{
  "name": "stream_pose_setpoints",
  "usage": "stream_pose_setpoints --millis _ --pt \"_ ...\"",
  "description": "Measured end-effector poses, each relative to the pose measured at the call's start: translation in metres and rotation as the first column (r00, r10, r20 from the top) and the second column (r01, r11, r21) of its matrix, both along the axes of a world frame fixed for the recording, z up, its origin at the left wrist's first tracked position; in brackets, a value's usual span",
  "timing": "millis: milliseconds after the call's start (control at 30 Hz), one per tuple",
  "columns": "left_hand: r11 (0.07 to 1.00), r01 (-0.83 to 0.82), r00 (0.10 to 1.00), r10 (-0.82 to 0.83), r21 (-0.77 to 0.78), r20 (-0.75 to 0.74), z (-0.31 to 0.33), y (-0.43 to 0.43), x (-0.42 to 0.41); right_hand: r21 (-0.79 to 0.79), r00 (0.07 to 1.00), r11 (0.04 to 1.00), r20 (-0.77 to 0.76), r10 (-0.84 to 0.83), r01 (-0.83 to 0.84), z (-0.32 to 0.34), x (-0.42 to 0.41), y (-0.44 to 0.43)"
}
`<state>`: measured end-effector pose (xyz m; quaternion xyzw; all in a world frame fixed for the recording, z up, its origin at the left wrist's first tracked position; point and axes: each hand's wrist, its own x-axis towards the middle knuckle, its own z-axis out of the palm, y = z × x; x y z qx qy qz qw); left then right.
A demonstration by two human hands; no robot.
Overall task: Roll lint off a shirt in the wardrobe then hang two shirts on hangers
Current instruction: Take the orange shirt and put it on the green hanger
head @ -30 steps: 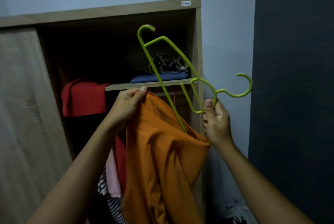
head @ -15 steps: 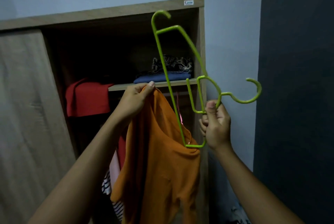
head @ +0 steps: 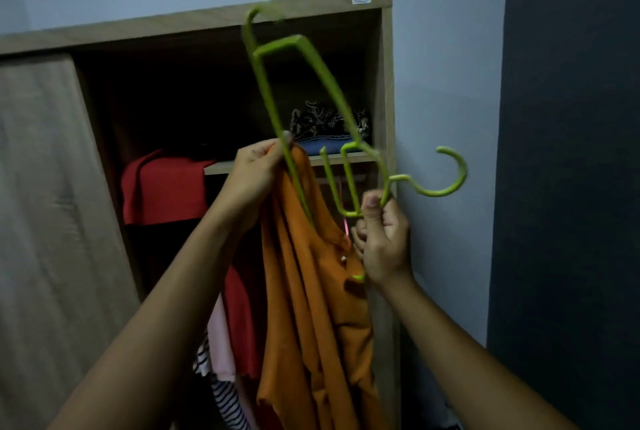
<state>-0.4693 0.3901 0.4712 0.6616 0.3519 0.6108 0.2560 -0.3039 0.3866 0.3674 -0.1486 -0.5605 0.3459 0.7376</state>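
Observation:
An orange shirt (head: 311, 308) hangs in front of the open wardrobe (head: 207, 19). My left hand (head: 252, 175) pinches its upper edge next to the long bar of a green plastic hanger (head: 301, 90). The hanger stands almost on end, with its hook pointing right. Its lower end is tucked inside the shirt's neck opening, and a green tip shows by my right wrist. My right hand (head: 384, 239) grips the hanger near the base of the hook.
A red garment (head: 162, 187) drapes over the shelf edge on the left. Folded blue and patterned clothes (head: 329, 131) lie on the shelf. Pink, red and striped garments (head: 221, 377) hang below. A wooden sliding door (head: 45, 221) covers the left side. A dark wall panel (head: 568, 187) stands on the right.
The hanger's lower end has slid down into the orange shirt. My left hand rose with the shirt edge to the hanger's long bar. My right hand stayed near the hook.

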Motion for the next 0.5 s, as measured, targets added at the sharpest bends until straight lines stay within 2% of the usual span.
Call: stream_pose_setpoints --millis 133,267,333,400,500 --pt "0.991 -0.128 0.981 0.132 -0.036 0.141 -0.017 0.008 -0.024 -0.107 0.931 0.993 0.366 -0.004 0.047 -0.002 0.028 0.005" --pt "0.976 -0.207 0.968 0.215 -0.07 0.127 -0.044 0.015 -0.039 -0.129 0.859 0.99 0.512 0.012 0.063 0.021 0.048 0.009" --pt "0.974 -0.212 0.967 0.221 -0.082 0.13 -0.054 0.016 -0.043 -0.18 0.881 0.982 0.471 0.036 0.056 0.03 0.052 0.013" --pt "0.97 -0.218 0.966 0.229 -0.104 0.12 -0.058 0.014 -0.043 -0.233 0.937 0.972 0.347 0.046 0.039 0.035 0.055 0.018" --pt "0.982 -0.165 0.981 0.174 -0.095 0.088 -0.051 0.007 -0.033 -0.198 0.988 0.979 0.15 -0.018 0.048 0.033 0.048 0.016"
